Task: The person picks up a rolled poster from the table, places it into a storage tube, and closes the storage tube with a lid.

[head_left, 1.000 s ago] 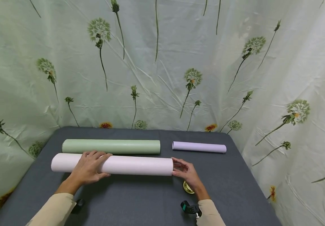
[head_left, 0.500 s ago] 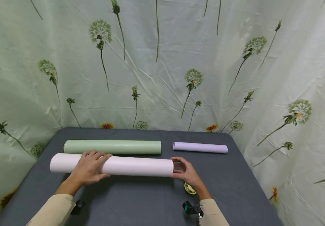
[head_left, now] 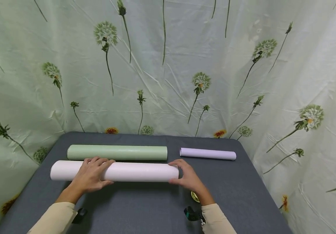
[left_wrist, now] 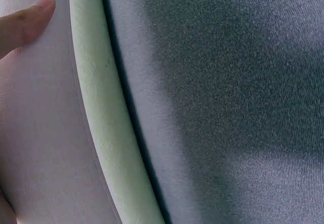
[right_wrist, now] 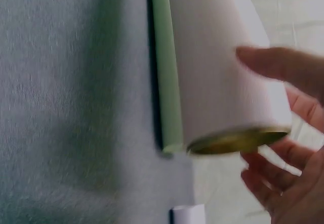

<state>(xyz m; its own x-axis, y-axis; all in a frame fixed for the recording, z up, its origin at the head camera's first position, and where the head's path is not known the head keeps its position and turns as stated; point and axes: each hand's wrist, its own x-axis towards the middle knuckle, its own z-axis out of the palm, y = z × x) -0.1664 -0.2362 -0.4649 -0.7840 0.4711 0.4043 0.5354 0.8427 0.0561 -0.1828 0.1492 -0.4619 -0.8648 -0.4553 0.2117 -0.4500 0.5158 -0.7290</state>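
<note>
A long pale pink paper roll [head_left: 138, 172] lies sideways in front of me in the head view, with a shadow on the cloth below it. My left hand [head_left: 92, 174] grips it left of its middle, fingers over the top and thumb on the near side. At the right end my right hand [head_left: 186, 175] holds the roll between thumb and fingers. The right wrist view shows the roll's open end [right_wrist: 238, 142], golden inside, with the thumb on one side and fingers round the other. Just behind lies a green roll [head_left: 118, 152], parallel to the pink one.
A thinner lilac roll [head_left: 208, 153] lies at the back right of the dark grey cloth-covered table [head_left: 144, 208]. A round gold-coloured object [head_left: 195, 197] is partly hidden by my right wrist. A flower-printed curtain [head_left: 168, 81] hangs behind the table and along its sides.
My right hand has moved left, from the very end of the pink roll to farther along its sides. The left hand keeps its hold; the roll has barely shifted.
</note>
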